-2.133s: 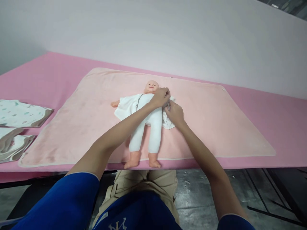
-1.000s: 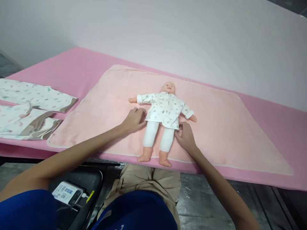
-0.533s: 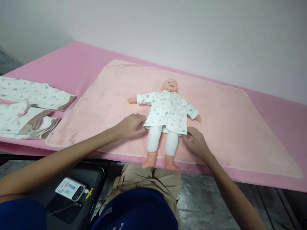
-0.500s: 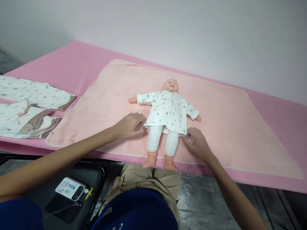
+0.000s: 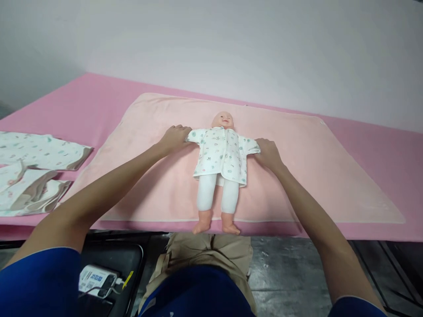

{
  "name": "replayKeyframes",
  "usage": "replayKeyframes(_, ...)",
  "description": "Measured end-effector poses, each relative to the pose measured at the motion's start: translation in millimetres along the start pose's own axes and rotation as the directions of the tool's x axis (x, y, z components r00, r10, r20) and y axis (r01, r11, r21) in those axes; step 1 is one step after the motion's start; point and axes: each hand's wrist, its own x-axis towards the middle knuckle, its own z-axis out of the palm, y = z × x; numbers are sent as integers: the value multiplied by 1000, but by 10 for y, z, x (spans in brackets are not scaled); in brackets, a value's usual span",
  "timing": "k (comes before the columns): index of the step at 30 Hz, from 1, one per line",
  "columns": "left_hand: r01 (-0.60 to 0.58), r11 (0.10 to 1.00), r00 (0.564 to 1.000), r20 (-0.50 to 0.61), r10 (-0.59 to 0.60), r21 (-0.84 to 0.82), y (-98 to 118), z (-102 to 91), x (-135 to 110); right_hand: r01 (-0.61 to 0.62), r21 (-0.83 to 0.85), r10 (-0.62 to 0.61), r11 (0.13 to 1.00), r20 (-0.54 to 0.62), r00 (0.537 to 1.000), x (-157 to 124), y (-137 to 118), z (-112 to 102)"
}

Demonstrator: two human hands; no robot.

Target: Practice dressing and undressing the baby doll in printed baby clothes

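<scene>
A baby doll (image 5: 224, 119) lies on its back with its feet toward me. It wears a white printed jacket (image 5: 221, 154) closed down the front, and its legs are white down to bare feet. My left hand (image 5: 175, 137) is closed round the end of the doll's arm at the left cuff, hiding the doll's hand. On the other side my right hand (image 5: 268, 152) grips the end of the other arm at the right cuff, with that doll hand covered too. Both arms of the doll are stretched out sideways.
A peach blanket (image 5: 297, 185) lies under the doll on a pink-covered table (image 5: 99, 94). Folded printed baby clothes (image 5: 42, 152) with brown trim lie at the left. Below the table edge, a power bank (image 5: 97, 279) with a cable rests on a black chair (image 5: 122, 255). A wall stands behind.
Both hands have moved from the jacket's lower hem up to the doll's cuffs and closed round the arm ends. The doll's hands, visible before, are now covered.
</scene>
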Motion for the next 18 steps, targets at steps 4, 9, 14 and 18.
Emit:
replayKeyframes(4, -5, 999, 1000, -6, 5, 37, -66, -94, 213, -20, -52, 18, 998, -46, 999, 210, 248, -152)
replayKeyframes(9, 40, 999, 999, 6, -40, 2, 1, -123, 612, -55, -57, 53, 997, -29, 998, 508, 479, -160)
replayKeyframes(14, 37, 998, 999, 40, -35, -56, 26, 25, 770, -94, -14, 94, 996, 15, 995, 505, 559, 39)
replayKeyframes(18, -36, 971, 996, 74, 56, -238, -229, 71, 664, -57, 183, 49, 981, 45, 998, 289, 705, 97)
